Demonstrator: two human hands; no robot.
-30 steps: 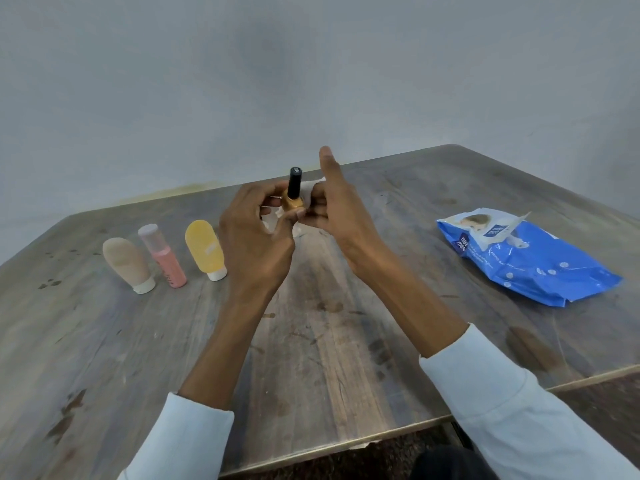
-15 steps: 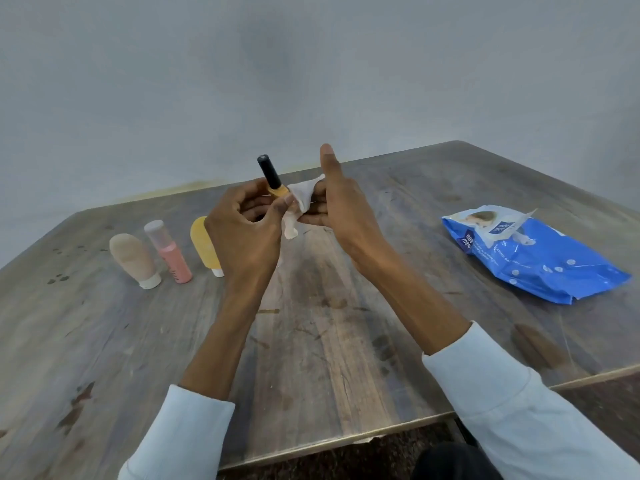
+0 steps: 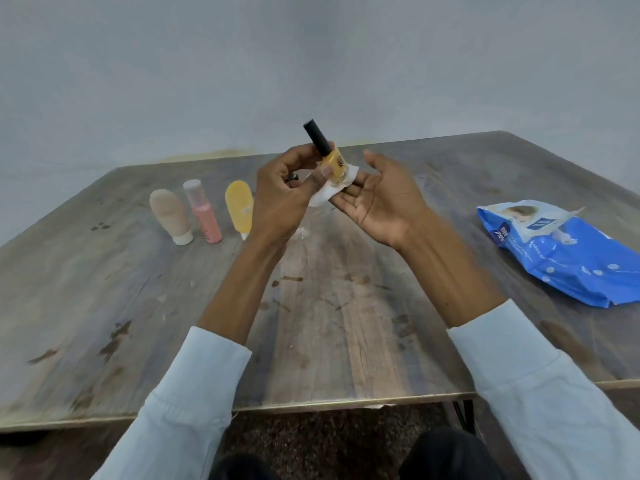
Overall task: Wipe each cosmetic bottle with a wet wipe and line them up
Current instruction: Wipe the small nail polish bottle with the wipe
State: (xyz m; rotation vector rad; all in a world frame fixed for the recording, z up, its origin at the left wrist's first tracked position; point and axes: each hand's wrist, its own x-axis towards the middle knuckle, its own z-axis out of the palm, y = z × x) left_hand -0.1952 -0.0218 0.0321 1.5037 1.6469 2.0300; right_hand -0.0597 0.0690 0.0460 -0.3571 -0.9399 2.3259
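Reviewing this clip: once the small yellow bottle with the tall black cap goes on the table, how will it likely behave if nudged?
The small yellow bottle with the tall black cap, held tilted by the left hand over the white wet wipe, looks rigid. Its cap is about as long as its body, so it probably tips easily. Freshly wiped, it may be slippery. Lying down, it could roll.

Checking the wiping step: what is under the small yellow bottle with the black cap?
A white wet wipe lies under the yellow bottle, on the open right hand. The bottle's base is hidden.
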